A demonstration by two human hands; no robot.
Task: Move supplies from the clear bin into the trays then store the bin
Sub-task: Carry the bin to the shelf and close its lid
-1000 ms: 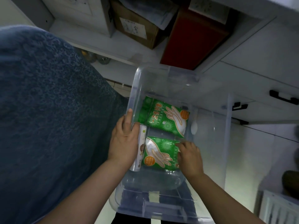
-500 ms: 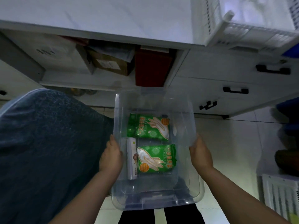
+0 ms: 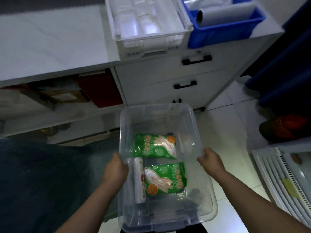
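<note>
Clear bin, held off the floor before white drawers: left hand clasped on the left rim, right hand clasped on the right rim. Inside, flat on the bottom: two green glove packs, one behind the other, and a white roll touching the nearer pack's left edge. On the counter above: white tray just beside blue tray, the latter holding a grey roll.

Dim room; white counter; drawers with black handles; pale tiled floor.
</note>
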